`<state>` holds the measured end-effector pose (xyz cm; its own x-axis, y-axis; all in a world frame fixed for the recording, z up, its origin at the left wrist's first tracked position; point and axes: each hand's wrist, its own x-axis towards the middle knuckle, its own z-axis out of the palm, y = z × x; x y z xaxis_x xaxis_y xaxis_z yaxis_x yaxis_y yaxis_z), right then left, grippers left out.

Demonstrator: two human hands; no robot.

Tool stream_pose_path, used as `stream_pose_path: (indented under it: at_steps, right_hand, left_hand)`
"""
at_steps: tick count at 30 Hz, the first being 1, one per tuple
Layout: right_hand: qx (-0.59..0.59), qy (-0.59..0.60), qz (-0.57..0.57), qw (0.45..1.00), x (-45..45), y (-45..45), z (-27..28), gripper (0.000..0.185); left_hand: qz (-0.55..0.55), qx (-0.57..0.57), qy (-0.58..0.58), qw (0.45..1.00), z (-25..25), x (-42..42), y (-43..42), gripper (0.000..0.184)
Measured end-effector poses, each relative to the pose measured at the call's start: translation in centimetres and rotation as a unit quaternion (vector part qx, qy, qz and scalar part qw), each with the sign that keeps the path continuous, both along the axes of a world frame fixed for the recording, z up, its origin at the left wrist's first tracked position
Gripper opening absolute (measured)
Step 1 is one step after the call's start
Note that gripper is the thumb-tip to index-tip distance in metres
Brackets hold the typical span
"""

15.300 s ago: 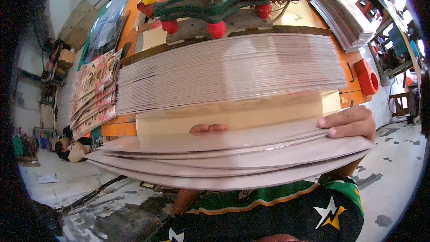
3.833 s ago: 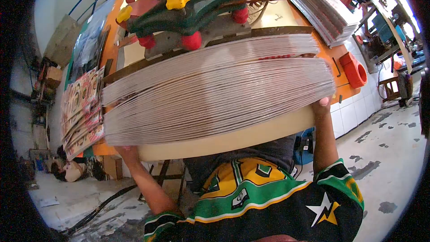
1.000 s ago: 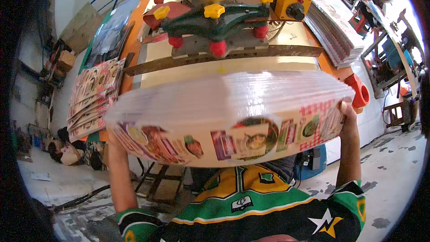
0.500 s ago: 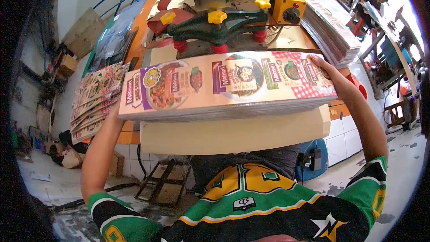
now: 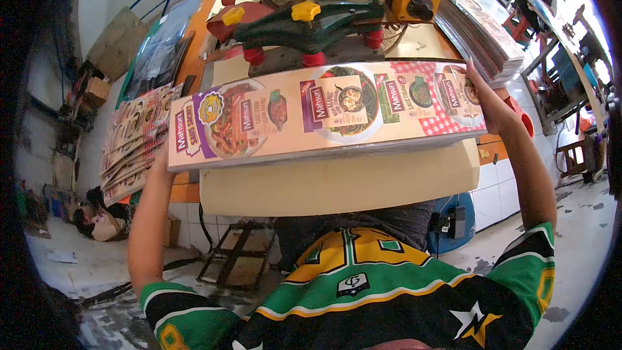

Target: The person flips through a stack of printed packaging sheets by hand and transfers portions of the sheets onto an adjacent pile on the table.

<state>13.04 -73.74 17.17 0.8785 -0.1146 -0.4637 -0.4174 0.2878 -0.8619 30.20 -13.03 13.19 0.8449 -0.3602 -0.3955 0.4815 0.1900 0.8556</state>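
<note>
A thick, long stack of printed sheets (image 5: pixel 288 113) spans the space before me, its top showing food pictures and "Mahsuri" labels. At its left end is my left hand (image 5: pixel 161 157), gripping the edge with its fingers mostly hidden behind the stack. My right hand (image 5: pixel 487 100) grips the opposite end, fingers along the short edge. Under the stack a cream-coloured sheet (image 5: pixel 337 188) hangs over the front of the table. Directly beyond stands a machine with a dark green clamp bar (image 5: pixel 311 26), yellow star knobs (image 5: pixel 306 11) and red feet.
Left on the orange table (image 5: pixel 192 78) lies a fanned pile of similar printed sheets (image 5: pixel 133 142), with plastic-covered sheets (image 5: pixel 159 52) behind it. A yellow control box (image 5: pixel 416 3) and another tall stack (image 5: pixel 479 39) are at right. A person (image 5: pixel 541 0) sits far right.
The stack has tilted so that more of its top and less of its front edge shows. Both hands keep hold of it. The view has shifted slightly.
</note>
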Motion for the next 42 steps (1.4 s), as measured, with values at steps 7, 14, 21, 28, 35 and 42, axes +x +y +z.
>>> stream_pose_path:
  at_steps: [7,14,21,28,35,42]
  right_hand:
    - [0.054,-0.019,-0.002,0.998,-1.8,0.0,-0.9,0.063]
    - [0.017,0.015,0.035,0.999,-0.4,0.8,-0.2,0.054]
    - [0.023,0.01,0.038,0.999,-0.2,-0.1,-0.9,0.055]
    - [0.034,0.008,0.027,0.999,-0.1,0.3,-0.7,0.053]
    - [-0.013,0.023,0.025,0.999,0.1,-0.5,-1.3,0.056]
    - [0.019,-0.018,-0.016,1.0,-0.7,0.2,-1.2,0.065]
  left_hand:
    - [0.1,-0.079,-0.047,0.991,-1.2,-4.2,0.9,0.054]
    - [0.219,-0.166,-0.106,0.956,-1.8,-5.6,1.2,0.054]
    - [0.385,-0.217,-0.228,0.868,-1.1,-8.2,1.0,0.054]
    - [0.548,0.275,-0.712,0.341,0.7,-18.9,-7.1,0.045]
    - [0.126,0.559,-0.71,0.409,0.0,-18.5,-16.5,0.048]
    - [0.1,0.556,-0.661,0.494,1.9,-15.3,-17.4,0.046]
